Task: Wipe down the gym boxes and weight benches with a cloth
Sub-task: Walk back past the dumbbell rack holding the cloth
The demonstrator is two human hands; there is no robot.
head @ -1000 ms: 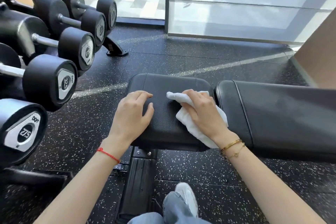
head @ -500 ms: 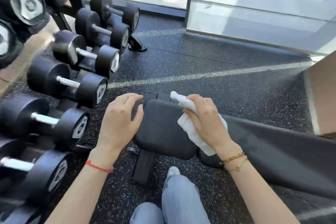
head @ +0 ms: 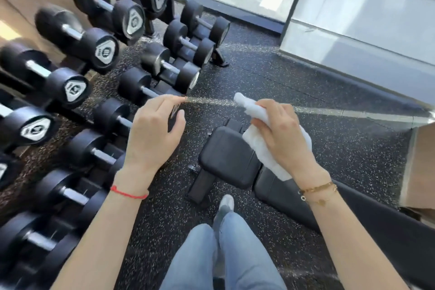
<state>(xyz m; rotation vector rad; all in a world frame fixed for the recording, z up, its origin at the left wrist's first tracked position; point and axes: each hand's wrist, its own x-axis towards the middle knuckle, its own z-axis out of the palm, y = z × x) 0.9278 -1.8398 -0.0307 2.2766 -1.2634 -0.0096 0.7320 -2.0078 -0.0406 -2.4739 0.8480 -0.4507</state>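
Weight bench [head: 231,162] is seen low at centre on the speckled floor [head: 294,73], dumbbell rack [head: 77,54] to its left, so its pads lie within reach. White cloth [head: 277,146] is gripped by right hand [head: 281,135], fingers curled round it, above the seat pad, apparently ready for wiping. Left hand [head: 154,134] is held free above the floor, fingers loosely bent, holding nothing.

A white cloth [head: 270,143] is above a black bench [head: 229,160], which stands on a black floor [head: 294,77] flecked with pale specks. Black dumbbells [head: 103,47] with silver handles and white end badges fill the rack. Red string [head: 128,193] circles one wrist, gold chains [head: 317,192] the other, above blue jeans [head: 226,254].
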